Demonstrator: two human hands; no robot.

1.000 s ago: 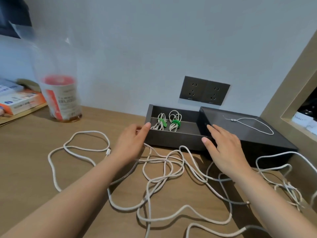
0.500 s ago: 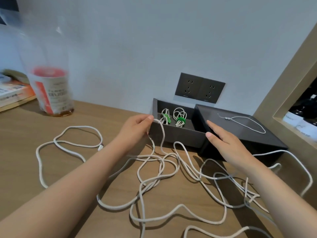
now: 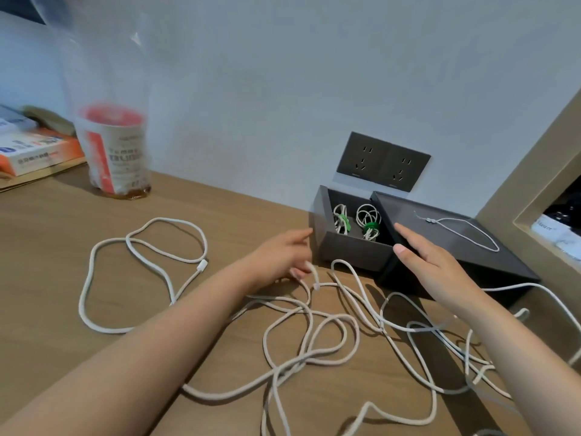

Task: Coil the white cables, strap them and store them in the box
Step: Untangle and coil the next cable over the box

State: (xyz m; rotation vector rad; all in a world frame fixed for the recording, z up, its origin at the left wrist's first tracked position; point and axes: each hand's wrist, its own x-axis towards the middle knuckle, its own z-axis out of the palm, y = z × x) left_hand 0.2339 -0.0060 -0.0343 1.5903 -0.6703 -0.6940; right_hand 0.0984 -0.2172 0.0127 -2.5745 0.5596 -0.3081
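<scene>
The left hand (image 3: 283, 258) has come off the box's near-left corner, where it was half a second ago, and is now dropping toward the desk, while the right hand (image 3: 430, 269) is staying on the lid. By my reading, the box is now placed and the next cable is being picked up for coiling. Nearest, the white cables (image 3: 301, 361) are lying loose across the wooden desk (image 3: 47, 247) in a tangle of overlapping loops, thick and limp. They are running from a wide loop at the left to strands trailing off at the right, and none of them is coiled or strapped yet. Just beyond the tangle, the left hand is curling its lower fingers down onto one strand right behind a plug (image 3: 316, 286), seemingly pinching it, with the index finger pointing toward the box. The right hand is lying flat, fingers straight and gripping nothing, with its fingertips resting on the lid's near-left edge. Farther back, the dark box (image 3: 352, 254) is sitting open against the wall. It is holding two small coils (image 3: 339, 215) bound with green straps (image 3: 371, 226), so part of the job is looking done. The lid (image 3: 503, 265) is lying aslant over the box's right side, carrying a thin white cord (image 3: 429, 220). Farthest off, a wall socket (image 3: 383, 162) is showing above the box, and a bagged cup (image 3: 114, 152) and books (image 3: 34, 152) are sitting at the far left.
</scene>
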